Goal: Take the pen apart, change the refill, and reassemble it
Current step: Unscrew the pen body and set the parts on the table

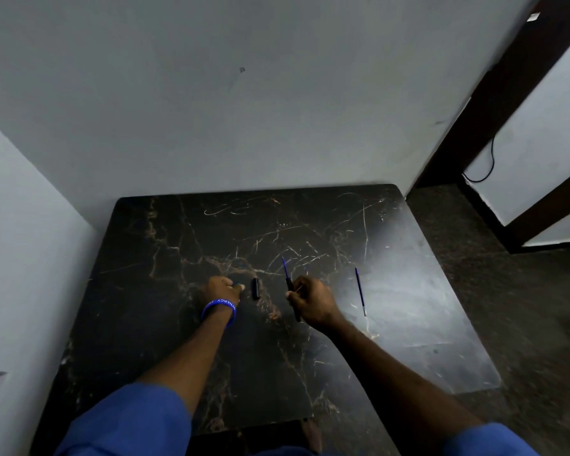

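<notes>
My right hand (311, 302) grips a black pen barrel (292, 292), held just above the dark marble table (178, 245). A blue refill (285, 266) sticks out of the barrel's far end. A short black pen piece (255, 288) lies on the table between my hands. My left hand (223, 287) rests on the table just left of that piece, fingers curled around something small and blue that I cannot identify. A second blue refill (360, 291) lies loose on the table to the right of my right hand.
The table stands in a corner, with a grey wall (277, 110) behind it and another on the left. A dark carpeted floor (507, 307) lies to the right, with a dark door frame (494, 103) and a black cable beyond.
</notes>
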